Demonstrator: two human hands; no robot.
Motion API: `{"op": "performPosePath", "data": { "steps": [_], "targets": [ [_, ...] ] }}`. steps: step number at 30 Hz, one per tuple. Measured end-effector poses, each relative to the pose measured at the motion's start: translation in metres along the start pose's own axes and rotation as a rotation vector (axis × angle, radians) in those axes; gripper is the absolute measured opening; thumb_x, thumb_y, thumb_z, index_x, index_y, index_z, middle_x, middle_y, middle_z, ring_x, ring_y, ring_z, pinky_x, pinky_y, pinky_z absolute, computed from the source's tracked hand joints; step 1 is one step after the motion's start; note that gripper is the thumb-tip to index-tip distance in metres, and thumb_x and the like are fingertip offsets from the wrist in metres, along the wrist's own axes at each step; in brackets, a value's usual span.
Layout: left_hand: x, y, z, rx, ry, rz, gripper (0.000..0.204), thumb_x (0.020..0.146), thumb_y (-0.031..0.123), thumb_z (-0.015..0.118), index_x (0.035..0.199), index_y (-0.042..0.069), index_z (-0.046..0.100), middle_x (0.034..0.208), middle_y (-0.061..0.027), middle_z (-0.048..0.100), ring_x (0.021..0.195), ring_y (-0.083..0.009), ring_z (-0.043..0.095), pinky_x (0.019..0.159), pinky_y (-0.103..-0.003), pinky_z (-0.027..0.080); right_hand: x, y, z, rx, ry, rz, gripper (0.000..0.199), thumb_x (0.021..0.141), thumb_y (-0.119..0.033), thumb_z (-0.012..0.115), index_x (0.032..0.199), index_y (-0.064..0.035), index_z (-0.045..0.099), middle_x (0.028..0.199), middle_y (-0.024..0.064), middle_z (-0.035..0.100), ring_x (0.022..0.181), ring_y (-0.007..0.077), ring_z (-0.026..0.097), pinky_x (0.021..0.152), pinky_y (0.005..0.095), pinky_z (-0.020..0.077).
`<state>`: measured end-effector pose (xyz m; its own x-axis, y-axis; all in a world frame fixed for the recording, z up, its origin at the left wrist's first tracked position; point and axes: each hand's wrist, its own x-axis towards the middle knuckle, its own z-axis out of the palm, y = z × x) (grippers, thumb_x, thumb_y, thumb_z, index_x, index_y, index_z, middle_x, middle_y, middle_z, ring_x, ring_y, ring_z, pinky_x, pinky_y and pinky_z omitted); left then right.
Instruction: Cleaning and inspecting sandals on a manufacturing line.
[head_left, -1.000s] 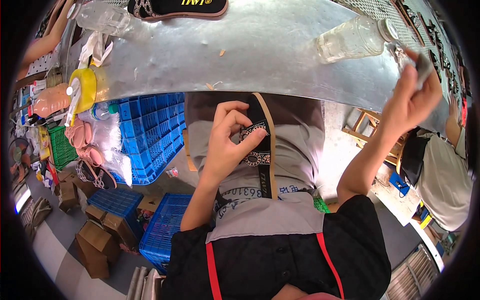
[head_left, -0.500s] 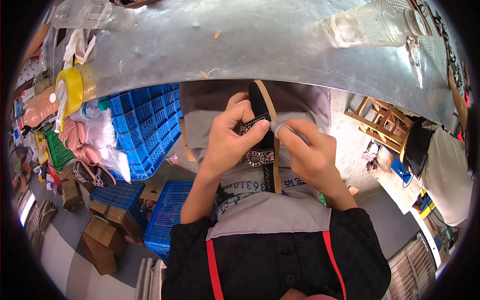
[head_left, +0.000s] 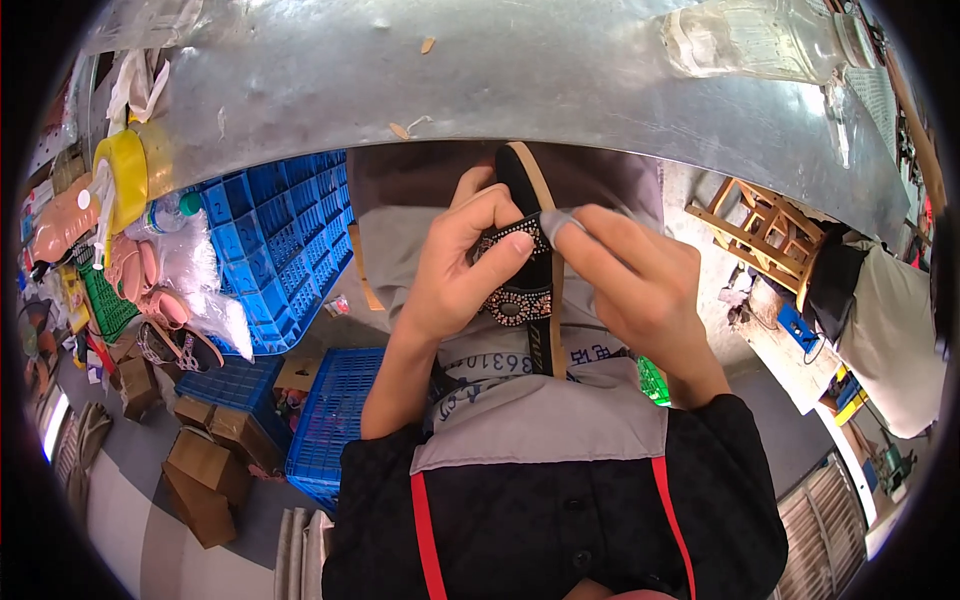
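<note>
A black sandal (head_left: 541, 273) with a tan sole edge and bead-studded straps (head_left: 522, 307) is held above my lap, its toe end pointing at the table. My left hand (head_left: 460, 270) grips it from the left, thumb on the upper strap and fingers curled around the side. On the other side, my right hand (head_left: 640, 270) pinches a small greyish, cloth-like piece (head_left: 557, 229) against the sole edge beside the upper strap. That piece is partly covered by the fingers, and its kind is unclear. A grey apron (head_left: 545, 425) covers my lap.
Ahead is a metal tabletop (head_left: 400, 90) with a clear jar (head_left: 755, 42) lying at the right. Left stand a blue crate (head_left: 270, 240), a yellow tape roll (head_left: 122, 180), pink sandals (head_left: 135, 265) and cardboard boxes (head_left: 205, 470). A wooden stool (head_left: 765, 235) is at the right.
My right hand has shifted slightly up and right along the sole edge, with some blur at its fingers. My left hand keeps its grip on the sandal. The whole view has tilted slightly.
</note>
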<state>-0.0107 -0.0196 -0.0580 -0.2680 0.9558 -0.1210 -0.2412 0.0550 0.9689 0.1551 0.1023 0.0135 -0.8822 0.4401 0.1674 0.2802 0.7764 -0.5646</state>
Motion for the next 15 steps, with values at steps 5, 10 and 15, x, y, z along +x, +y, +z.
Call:
{"op": "performPosePath", "data": {
  "steps": [5,10,15],
  "targets": [
    [-0.002,-0.003,-0.003,-0.040,-0.013,-0.048,0.020,0.091,0.015,0.063,0.078,0.004,0.053,0.082,-0.0048,0.050,0.098,-0.0206,0.044,0.106,-0.037,0.030,-0.006,-0.003,-0.006,0.027,-0.068,-0.021,0.033,0.067,0.005,0.067,0.099,-0.0017,0.072,0.097,0.0094,0.069,0.071,0.0244,0.069,0.058,0.0332,0.0534],
    [-0.007,-0.008,-0.001,-0.053,0.007,-0.090,0.018,0.091,0.014,0.061,0.078,0.003,0.054,0.099,-0.0123,0.063,0.122,-0.0240,0.051,0.109,-0.039,0.036,-0.046,0.004,-0.008,0.190,-0.176,-0.064,0.034,0.069,-0.003,0.071,0.102,-0.0105,0.072,0.096,0.0007,0.067,0.067,0.0153,0.065,0.052,0.0300,0.0496],
    [-0.006,-0.015,-0.001,-0.003,-0.028,-0.083,0.022,0.092,0.018,0.067,0.084,-0.002,0.062,0.118,-0.0225,0.066,0.136,-0.0318,0.050,0.108,-0.041,0.041,-0.068,0.012,-0.007,0.349,-0.117,-0.008,0.027,0.071,-0.002,0.068,0.097,-0.0086,0.075,0.089,0.0050,0.071,0.069,0.0205,0.070,0.052,0.0306,0.0517]
  ]
}}
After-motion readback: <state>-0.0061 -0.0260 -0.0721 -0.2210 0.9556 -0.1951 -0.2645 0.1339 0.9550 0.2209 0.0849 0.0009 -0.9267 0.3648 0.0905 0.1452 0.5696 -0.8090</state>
